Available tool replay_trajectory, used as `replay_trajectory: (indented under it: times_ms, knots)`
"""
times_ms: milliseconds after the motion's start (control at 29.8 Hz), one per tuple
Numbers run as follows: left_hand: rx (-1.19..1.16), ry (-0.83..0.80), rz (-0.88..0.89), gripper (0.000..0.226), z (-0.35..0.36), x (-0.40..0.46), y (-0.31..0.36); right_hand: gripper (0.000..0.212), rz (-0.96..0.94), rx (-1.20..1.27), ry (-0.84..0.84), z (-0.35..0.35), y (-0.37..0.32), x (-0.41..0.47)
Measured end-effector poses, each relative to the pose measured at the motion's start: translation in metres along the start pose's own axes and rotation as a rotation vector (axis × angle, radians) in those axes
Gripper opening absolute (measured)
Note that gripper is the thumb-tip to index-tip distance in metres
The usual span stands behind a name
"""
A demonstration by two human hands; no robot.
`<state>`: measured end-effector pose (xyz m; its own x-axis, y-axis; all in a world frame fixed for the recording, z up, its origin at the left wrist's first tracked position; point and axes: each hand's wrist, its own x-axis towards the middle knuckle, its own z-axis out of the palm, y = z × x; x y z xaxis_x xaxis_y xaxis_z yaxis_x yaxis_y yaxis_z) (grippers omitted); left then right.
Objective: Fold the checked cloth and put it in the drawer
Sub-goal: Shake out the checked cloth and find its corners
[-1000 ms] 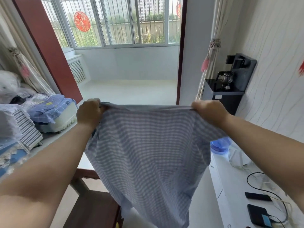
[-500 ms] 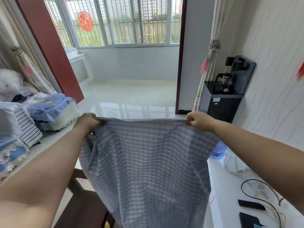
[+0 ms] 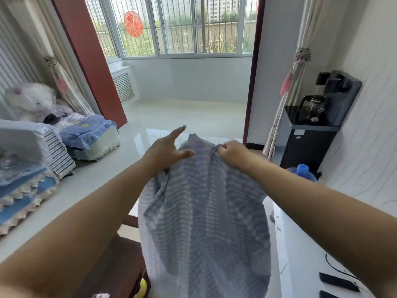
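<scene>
Currently right hand (image 3: 231, 152) pinches the checked cloth (image 3: 204, 222) at its top edge; left hand (image 3: 166, 151) is open, fingers straight, thumb resting on the fabric.

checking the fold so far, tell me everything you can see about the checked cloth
The checked cloth is thin, soft fabric in blue-grey and white checks. It hangs in the air in front of the person, gathered at the top and draping down in loose vertical folds out of the frame's bottom. The right hand pinches its bunched top edge; the left hand, fingers spread, is against its upper left side. It rests on no surface.
</scene>
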<state>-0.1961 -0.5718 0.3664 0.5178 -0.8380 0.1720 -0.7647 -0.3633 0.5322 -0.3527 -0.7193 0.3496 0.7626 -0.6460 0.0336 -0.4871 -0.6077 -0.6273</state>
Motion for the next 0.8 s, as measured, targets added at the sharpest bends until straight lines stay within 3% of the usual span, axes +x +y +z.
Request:
replay_trajectory:
  times_ms: [101, 168, 235, 302, 436, 503, 603, 704, 804]
  knots:
    - [0.088, -0.132, 0.141, 0.088, 0.013, -0.004, 0.032, 0.024, -0.188, -0.170, -0.100, 0.007, -0.027, -0.001]
    - [0.120, -0.210, 0.132, 0.060, 0.014, -0.001, 0.031, 0.022, -0.292, -0.199, -0.121, 0.004, -0.030, -0.004]
    - [0.148, -0.228, 0.076, 0.022, 0.015, 0.002, 0.020, 0.017, -0.345, -0.046, -0.099, -0.004, -0.025, -0.008]
    - [0.164, -0.177, 0.051, 0.033, 0.020, 0.005, 0.009, 0.016, -0.364, 0.069, -0.079, -0.011, -0.019, -0.010]
    - [0.086, -0.080, 0.076, 0.046, 0.021, 0.008, -0.001, 0.023, -0.415, -0.186, -0.057, -0.020, 0.007, -0.011]
    - [0.072, -0.086, 0.061, 0.044, 0.017, 0.012, -0.005, 0.027, -0.448, -0.264, 0.050, -0.017, 0.030, -0.012]
    - [0.070, -0.114, 0.088, 0.043, 0.014, 0.014, -0.004, 0.032, -0.548, -0.370, 0.382, -0.007, 0.058, -0.014]
    - [0.052, -0.140, 0.115, 0.043, 0.014, 0.018, -0.004, 0.022, -0.618, -0.510, 0.679, -0.005, 0.078, -0.009]
    - [0.045, -0.138, 0.109, 0.042, 0.015, 0.022, -0.010, 0.019, -0.836, -0.654, 0.768, -0.004, 0.090, -0.015]
